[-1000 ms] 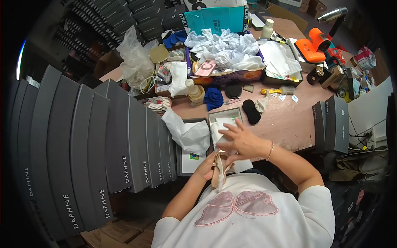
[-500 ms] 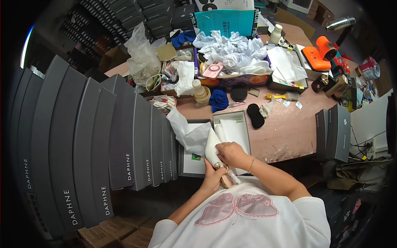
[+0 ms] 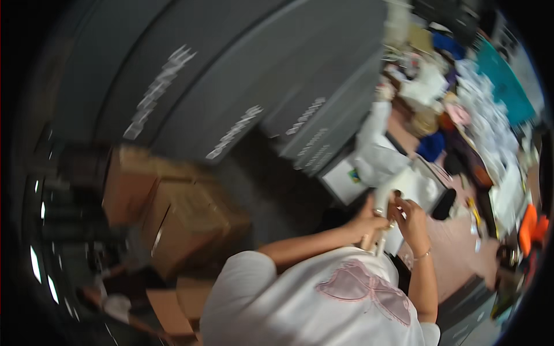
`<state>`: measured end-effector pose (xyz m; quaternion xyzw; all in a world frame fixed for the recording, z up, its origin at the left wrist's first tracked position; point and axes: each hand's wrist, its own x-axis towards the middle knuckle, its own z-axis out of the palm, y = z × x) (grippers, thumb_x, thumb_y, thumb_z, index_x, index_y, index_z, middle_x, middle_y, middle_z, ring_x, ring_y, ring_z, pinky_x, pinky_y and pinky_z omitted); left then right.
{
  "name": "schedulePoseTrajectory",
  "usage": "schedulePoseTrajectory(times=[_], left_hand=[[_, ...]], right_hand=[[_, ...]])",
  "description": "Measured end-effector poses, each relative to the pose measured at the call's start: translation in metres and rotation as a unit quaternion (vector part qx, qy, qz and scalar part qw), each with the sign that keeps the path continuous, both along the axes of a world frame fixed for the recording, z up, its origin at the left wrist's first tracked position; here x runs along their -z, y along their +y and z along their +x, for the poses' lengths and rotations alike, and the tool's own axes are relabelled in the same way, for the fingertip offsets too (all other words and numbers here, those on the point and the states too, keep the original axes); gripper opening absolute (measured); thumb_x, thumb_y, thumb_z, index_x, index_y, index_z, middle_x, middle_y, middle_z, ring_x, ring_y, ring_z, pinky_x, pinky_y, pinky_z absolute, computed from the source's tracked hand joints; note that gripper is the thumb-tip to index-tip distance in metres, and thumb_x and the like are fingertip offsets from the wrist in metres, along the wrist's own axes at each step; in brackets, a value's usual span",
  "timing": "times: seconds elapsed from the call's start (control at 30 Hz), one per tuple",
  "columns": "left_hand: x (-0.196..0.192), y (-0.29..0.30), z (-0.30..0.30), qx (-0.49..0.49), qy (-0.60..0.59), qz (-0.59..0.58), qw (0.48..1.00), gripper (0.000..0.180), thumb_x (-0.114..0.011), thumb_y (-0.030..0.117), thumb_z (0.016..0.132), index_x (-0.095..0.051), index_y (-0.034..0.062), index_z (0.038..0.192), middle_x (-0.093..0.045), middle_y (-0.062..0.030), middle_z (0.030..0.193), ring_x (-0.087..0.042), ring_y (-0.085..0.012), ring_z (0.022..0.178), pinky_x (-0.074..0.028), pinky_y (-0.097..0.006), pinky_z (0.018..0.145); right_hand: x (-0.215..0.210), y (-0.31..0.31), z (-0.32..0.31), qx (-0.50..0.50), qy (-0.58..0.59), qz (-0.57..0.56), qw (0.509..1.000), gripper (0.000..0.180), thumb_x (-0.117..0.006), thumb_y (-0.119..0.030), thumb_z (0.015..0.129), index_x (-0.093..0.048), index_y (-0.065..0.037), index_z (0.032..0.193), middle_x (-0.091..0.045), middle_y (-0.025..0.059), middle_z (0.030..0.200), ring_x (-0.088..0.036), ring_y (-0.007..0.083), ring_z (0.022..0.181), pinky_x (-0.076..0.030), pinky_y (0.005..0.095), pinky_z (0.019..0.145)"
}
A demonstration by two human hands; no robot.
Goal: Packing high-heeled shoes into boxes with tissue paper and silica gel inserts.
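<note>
Tilted head view, down-left, near.

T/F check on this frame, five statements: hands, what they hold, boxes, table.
1. Both hands meet on one pale slim object in front of the chest. True: the left hand and right hand both grip the pale object.
2. The right wrist is bare. False: it wears a thin bracelet.
3. Dark grey boxes fill the upper left. True.
4. The brown cartons sit on the table. False: they sit low at the person's left, away from the table.
5. The person's top is black. False: the white top bears a pink bow.
</note>
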<state>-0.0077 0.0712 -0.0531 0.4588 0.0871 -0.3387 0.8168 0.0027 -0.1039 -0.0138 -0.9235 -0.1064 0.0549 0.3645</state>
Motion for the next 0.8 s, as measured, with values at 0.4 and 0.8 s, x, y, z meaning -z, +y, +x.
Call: schedulePoseTrajectory(times=[0.4,0.8], left_hand=[[0.022,-0.03,-0.049,-0.186,-0.126,0.121,0.967,0.086,-0.058,0.0,0.081,-0.006,0.0139,0.148,-0.043,-0.0135,0.126,-0.051,-0.0194,0.11,-0.048,-0.028,0.084],[-0.033,-0.008,-0.003,-0.065,0.028,-0.001,0.998,0.083,-0.059,0.045,0.087,-0.013,0.0148,0.15,-0.035,-0.0073,0.134,-0.039,-0.0178,0.12,-0.041,-0.041,0.095]], right_hand=[[0.034,0.012,-0.011,-0.132,0.139,0.073,0.979,0.065,-0.03,-0.043,0.101,-0.036,0.01,0.136,-0.035,0.028,0.144,-0.024,0.0366,0.14,-0.012,0.0402,0.116],[0.025,0.025,0.02,0.011,0.113,0.247,0.962,0.059,-0.028,-0.046,0.102,-0.053,0.007,0.108,-0.059,0.0183,0.1,-0.055,0.0277,0.088,-0.043,0.036,0.083]])
